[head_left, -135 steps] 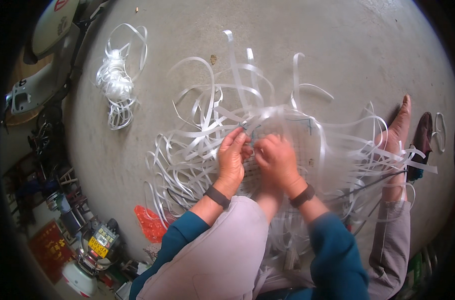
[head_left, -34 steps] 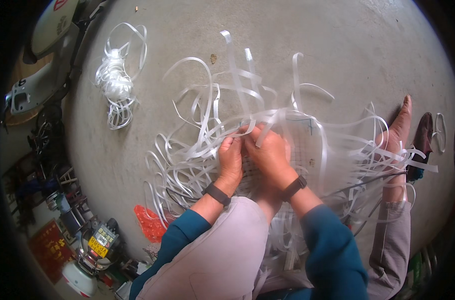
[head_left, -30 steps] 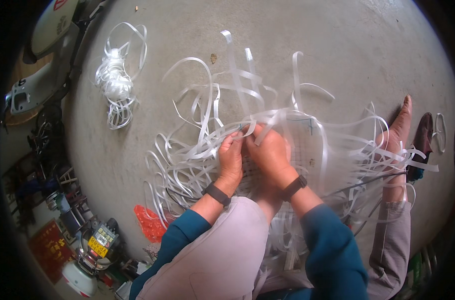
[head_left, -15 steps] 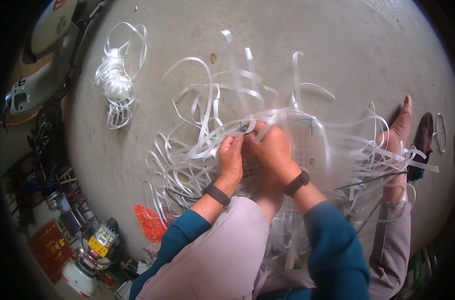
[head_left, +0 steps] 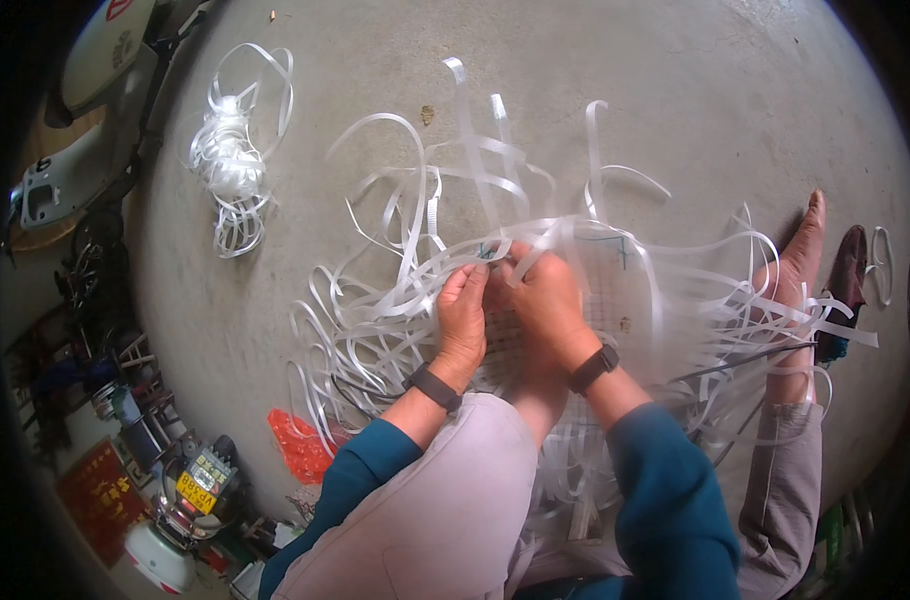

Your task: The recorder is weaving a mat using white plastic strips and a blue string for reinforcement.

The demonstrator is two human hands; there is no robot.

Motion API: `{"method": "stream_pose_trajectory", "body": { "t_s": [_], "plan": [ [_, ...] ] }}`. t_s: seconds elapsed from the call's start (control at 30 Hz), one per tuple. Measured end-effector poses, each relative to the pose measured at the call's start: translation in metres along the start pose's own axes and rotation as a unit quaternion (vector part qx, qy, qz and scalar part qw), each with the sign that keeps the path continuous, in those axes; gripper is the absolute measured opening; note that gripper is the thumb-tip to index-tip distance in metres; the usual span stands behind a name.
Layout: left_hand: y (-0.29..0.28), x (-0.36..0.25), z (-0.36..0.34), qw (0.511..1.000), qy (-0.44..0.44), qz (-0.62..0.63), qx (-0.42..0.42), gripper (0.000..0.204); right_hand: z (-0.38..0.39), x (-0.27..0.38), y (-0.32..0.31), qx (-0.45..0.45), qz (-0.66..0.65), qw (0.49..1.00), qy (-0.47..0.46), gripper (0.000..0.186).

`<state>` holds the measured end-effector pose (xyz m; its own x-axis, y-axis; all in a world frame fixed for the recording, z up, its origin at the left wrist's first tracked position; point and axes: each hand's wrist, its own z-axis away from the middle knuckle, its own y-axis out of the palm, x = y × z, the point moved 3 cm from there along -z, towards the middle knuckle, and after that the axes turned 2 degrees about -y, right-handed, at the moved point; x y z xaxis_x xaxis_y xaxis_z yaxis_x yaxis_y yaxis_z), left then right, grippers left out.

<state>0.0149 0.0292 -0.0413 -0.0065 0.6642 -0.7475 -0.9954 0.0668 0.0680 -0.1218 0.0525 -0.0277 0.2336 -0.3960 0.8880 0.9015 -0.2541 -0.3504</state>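
Loose white plastic strips [head_left: 415,300] spread out around a woven piece [head_left: 600,290] of the same strips between my legs. At its far edge my left hand [head_left: 462,315] is closed, thumb and fingers pinching a strip. Close beside it, my right hand [head_left: 548,300] also grips the strips at that edge, fingers bent. A small dark green tie [head_left: 487,253] shows just beyond my fingertips, and another green strand [head_left: 620,242] lies farther right. My hands partly hide the strip ends between them.
A tangled bundle of white strip [head_left: 233,165] lies on the concrete floor at the far left. Red plastic [head_left: 300,447] is near my left forearm. My bare foot [head_left: 800,245] and a dark shoe [head_left: 847,285] are at the right. Parked motor scooters [head_left: 190,510] stand along the left.
My left fingertips have shifted up very slightly toward the strip edge. The right hand, the strips and everything else look nearly the same.
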Motion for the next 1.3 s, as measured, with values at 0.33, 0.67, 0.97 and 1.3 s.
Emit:
{"method": "stream_pose_trajectory", "body": {
  "t_s": [0.33,0.67,0.97,1.3],
  "plan": [
    [-0.007,0.008,-0.005,0.999,0.030,-0.014,-0.030,0.022,-0.006,0.010,-0.001,0.060,-0.061,0.996,0.016,0.018],
    [-0.006,0.005,-0.004,0.997,0.037,-0.068,-0.022,0.025,-0.014,0.007,-0.002,0.114,-0.003,0.993,0.021,0.019],
    [-0.004,0.002,-0.003,0.994,0.058,-0.090,0.013,0.025,-0.029,-0.022,0.008,0.183,0.004,0.980,-0.082,0.030],
    [0.001,-0.008,0.003,0.997,0.037,-0.062,0.001,0.029,-0.026,-0.012,0.002,0.154,-0.025,0.978,-0.137,0.016]
  ]
}}
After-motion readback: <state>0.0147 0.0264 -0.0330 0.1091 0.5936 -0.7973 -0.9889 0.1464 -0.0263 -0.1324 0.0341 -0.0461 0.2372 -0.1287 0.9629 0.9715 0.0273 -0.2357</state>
